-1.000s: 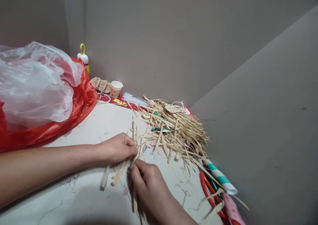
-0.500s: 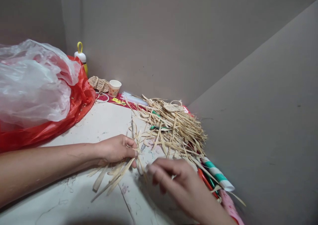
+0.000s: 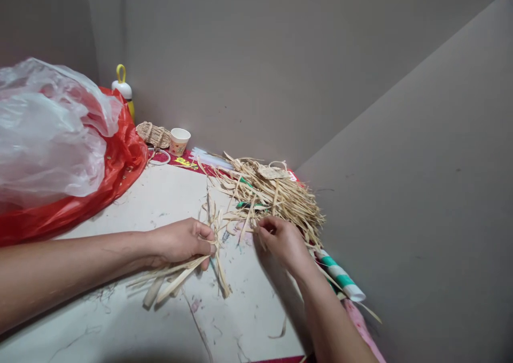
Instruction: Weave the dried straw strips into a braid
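I have the left grip (image 3: 182,240) closed around a small bundle of strips (image 3: 217,236), pinched between thumb and fingers over the middle of the desk (image 3: 176,202). The bundle is pale straw-yellow, dry and flat-stranded; its strips cross at the fingertips, some splaying out to the near left beneath the wrist, others pointing far, and a short tuft leaning to the near side. Their edges look frayed and uneven. My right grip (image 3: 282,242) is curled at the near edge of a straw pile (image 3: 292,197); I cannot tell whether a strand is caught in it. The pile is the same pale colour, heaped on the far right with loose ends straggling toward the bundle and bits of green showing among them.

The desk is off-white, marked with small coloured stains and stray fibres, and a dark seam runs from far to near. Red covering (image 3: 198,167) shows along its far edge, where a coiled cord bundle (image 3: 153,134) lies just beside a paper cup (image 3: 179,143). A clear plastic bag (image 3: 52,138) sits over a red bag (image 3: 130,162) on the left. At the right edge lies a green-and-white striped roll (image 3: 340,277). Plain grey walls (image 3: 280,74) meet behind.
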### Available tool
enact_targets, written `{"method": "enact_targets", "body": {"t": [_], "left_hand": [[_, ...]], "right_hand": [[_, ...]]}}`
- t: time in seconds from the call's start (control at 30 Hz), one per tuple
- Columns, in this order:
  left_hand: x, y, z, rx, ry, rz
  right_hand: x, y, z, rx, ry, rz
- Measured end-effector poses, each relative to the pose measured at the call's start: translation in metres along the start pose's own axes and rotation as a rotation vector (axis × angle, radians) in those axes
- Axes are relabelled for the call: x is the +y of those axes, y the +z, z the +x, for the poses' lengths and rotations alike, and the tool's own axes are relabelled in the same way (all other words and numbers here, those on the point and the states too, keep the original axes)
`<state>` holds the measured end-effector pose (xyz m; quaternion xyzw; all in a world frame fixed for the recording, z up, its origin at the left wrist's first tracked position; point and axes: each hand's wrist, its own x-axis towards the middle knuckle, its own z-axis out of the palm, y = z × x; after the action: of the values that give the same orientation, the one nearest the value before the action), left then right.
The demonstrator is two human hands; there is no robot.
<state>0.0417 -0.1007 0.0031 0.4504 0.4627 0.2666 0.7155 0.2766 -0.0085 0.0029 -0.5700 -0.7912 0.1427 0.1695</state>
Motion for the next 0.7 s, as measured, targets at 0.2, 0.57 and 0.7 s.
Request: {"method": "enact_targets", "body": {"t": [0.2,0.57,0.7], "left_hand": [[-0.006,-0.002,0.003,-0.005,0.018,0.013],[-0.010,-0.008,0.007,-0.037,0.082,0.149],[-0.014,-0.008,0.006,-0.005,0.079,0.164]], "right_hand": [[-0.012,-0.023,-0.009,-0.221,-0.022,0.240],[0.013,-0.074,0.050,0.197,0.172,-0.159],[0.029,-0.069,0.083,0.122,0.184,-0.244]]}}
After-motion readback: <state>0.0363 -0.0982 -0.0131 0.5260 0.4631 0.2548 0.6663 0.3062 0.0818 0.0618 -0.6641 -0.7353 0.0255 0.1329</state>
